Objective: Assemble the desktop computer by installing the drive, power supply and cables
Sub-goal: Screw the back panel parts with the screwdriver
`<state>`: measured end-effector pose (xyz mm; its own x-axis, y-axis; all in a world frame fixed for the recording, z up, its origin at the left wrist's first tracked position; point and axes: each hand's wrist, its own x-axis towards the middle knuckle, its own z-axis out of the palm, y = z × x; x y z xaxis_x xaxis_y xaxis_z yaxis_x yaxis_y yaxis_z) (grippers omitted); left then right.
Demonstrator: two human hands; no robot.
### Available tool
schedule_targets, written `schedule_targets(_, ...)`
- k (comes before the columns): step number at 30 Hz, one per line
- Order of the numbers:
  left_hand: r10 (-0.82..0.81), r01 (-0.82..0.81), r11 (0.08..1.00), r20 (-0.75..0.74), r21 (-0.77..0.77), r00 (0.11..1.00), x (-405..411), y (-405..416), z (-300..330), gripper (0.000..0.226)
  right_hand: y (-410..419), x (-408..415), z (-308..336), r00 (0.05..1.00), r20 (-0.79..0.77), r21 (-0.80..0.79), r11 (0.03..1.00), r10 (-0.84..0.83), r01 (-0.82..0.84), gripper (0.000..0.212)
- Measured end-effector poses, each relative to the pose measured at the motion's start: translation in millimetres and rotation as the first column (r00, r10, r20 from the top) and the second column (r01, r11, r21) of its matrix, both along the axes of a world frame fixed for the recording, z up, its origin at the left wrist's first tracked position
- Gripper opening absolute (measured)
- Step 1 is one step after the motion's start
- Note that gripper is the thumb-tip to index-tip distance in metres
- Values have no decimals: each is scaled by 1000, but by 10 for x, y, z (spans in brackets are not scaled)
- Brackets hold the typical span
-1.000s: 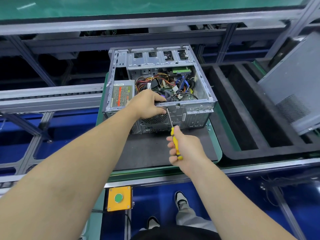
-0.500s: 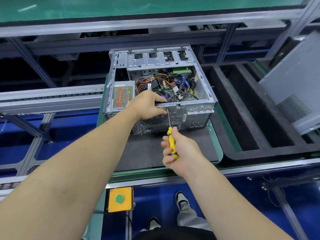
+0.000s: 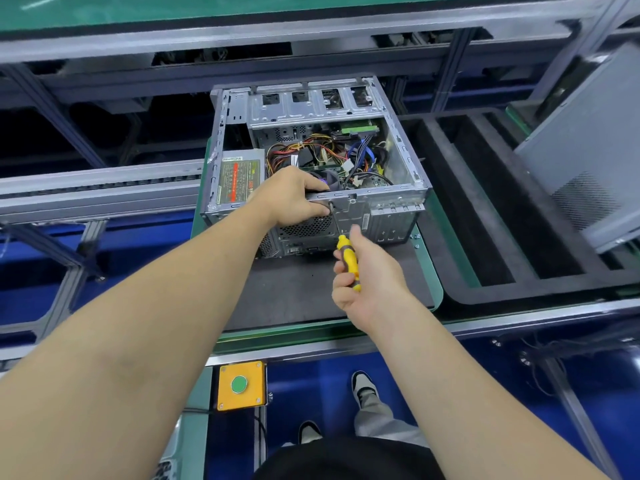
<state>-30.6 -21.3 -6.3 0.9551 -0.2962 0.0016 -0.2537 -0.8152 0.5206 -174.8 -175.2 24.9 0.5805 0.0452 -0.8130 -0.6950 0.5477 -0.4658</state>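
Head: right hand [image 3: 372, 275] grips screwdriver [image 3: 347, 256]; left hand [image 3: 294, 197] grips case [image 3: 398, 202]; PSU label [image 3: 239, 180] unreadable.

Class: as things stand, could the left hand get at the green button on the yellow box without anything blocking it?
Probably yes. The green button faces up with nothing over it, but the left hand grips the computer case rim and must let go first.

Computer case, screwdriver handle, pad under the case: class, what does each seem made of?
Open grey computer case: bare sheet metal, probably steel; dull sheen, punched holes. Yellow-and-black screwdriver handle: apparently moulded plastic, smooth, glossy. Dark flat pad: matte, possibly rubber or foam.
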Motion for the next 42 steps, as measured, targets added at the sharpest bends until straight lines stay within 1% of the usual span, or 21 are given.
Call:
schedule_targets(3, -1, 1, 1000, -2, 3, 1000, 11, 2, -10, 56, 29, -31, 3, 994, 111, -117, 993, -14, 27, 19)
schedule_targets(6, 2, -2, 1000, -2, 5, 1000, 8, 4, -5, 56, 58, -41, -37, 991, 99, -225, 972, 88, -64, 19)
schedule_targets(8, 3, -3, 1000, 2, -1, 1000, 7, 9, -8, 56, 57, -31, -30, 989, 49, -162, 979, 137, -127, 26)
schedule_targets(10, 1, -1, 1000, 7, 5, 1000, 9, 8, -13, 56, 52, 15, -6, 998, 47, 22, 999, 46, -47, 29)
schedule_targets(11, 1, -1, 1000, 10, 7, 1000, 7, 8, -15, 55, 61, 30, 11, 998, 60, 65, 998, -6, 2, 29)
schedule_targets(12, 0, 0, 1000, 12, 6, 1000, 3, 9, -14, 55, 69, 39, 8, 996, 90, 30, 999, -25, 23, 28)
schedule_targets(14, -2, 2, 1000, 8, 2, 1000, 0, 8, -6, 55, 88, 20, -44, 983, 177, -218, 976, 46, -6, 25)
schedule_targets(16, -3, 3, 1000, 3, -1, 1000, -8, 0, 1, 55, 110, -20, -129, 967, 201, -457, 888, 156, -48, 27)
schedule_targets(18, -3, 3, 1000, 7, 5, 1000, -14, 0, 4, 55, 127, -51, -176, 963, 169, -532, 842, 211, -91, 33)
schedule_targets(20, 0, 0, 1000, 14, 14, 1000, -19, 3, 7, 55, 138, -33, -162, 968, 162, -461, 882, 191, -97, 39)
schedule_targets(21, 2, -3, 1000, 15, 14, 1000, -19, 3, 7, 55, 144, -6, -128, 976, 156, -360, 929, 155, -90, 40)
schedule_targets(23, 12, -12, 1000, 14, 5, 1000, -16, 1, 0, 54, 144, 62, -19, 994, 86, -18, 998, 63, -62, 37)
schedule_targets(24, 19, -19, 1000, 12, 0, 1000, -15, -1, -2, 54, 144, 93, 38, 999, 34, 161, 987, 21, -26, 35)
schedule_targets(25, 25, -25, 1000, 9, -5, 1000, -15, -5, -6, 53, 134, 111, 75, 1000, -5, 287, 958, -8, 9, 34)
schedule_targets(27, 30, -30, 999, 4, -11, 1000, -7, -13, -8, 53, 115, 112, 75, 999, -20, 368, 929, -36, 41, 34)
schedule_targets(30, 33, -33, 999, -4, -10, 999, -9, -11, -5, 54, 136, 41, 6, 999, 19, 252, 967, -45, 38, 26)
schedule_targets(33, 35, -35, 999, -19, -14, 999, -11, -7, 7, 56, 117, -11, -112, 991, 105, -56, 994, -83, 89, 22)
schedule_targets(35, 31, -31, 999, -25, -11, 999, -15, -11, 9, 56, 101, 0, -159, 983, 183, -299, 952, -6, 62, 30)
schedule_targets(37, 31, -31, 999, -22, -9, 999, -21, -10, 12, 56, 103, 18, -171, 976, 195, -443, 896, 98, -1, 36)
schedule_targets(39, 33, -33, 999, -23, -7, 999, -26, -15, 14, 56, 123, 38, -157, 976, 178, -436, 899, 128, -38, 37)
schedule_targets(42, 42, -42, 999, -20, -6, 999, -28, -20, 8, 54, 185, 65, -79, 988, 145, -233, 972, 54, -19, 32)
